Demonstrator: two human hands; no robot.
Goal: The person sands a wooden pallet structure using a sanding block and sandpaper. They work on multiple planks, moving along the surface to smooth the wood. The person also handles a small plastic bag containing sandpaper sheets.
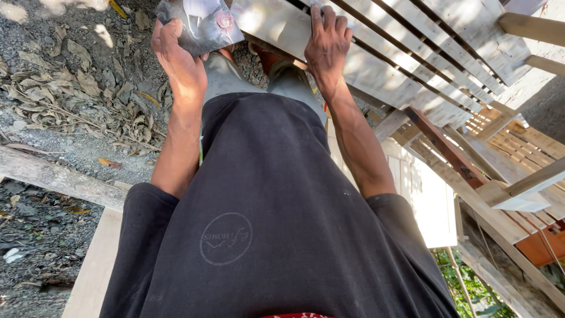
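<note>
Gravel ground (53, 153) with dry leaves (100, 94) lay on the left of the scene, and a rough grey timber beam (53, 176) crossed it near the person. On the right stood a slatted structure of pale wooden battens (412, 53), with more wooden frames (506, 171) stacked behind and below it, partly in sun and partly in shade.

The person wore a black shirt (271, 224) and leaned forward over the work. The left hand (176, 56) was closed around the lower edge of a crumpled grey plastic bag (203, 23), which it held up at the far side of the view, just beside the slats. What was inside the bag could not be seen. The right hand (326, 41) lay flat on one pale batten (282, 26), fingers spread and pressing on the wood, not wrapped around anything.

As a judgement, the slatted structure looked mostly built, since many battens already sat in even rows. No tool or fastener was visible in either hand, so how much fixing was left could not be told.
</note>
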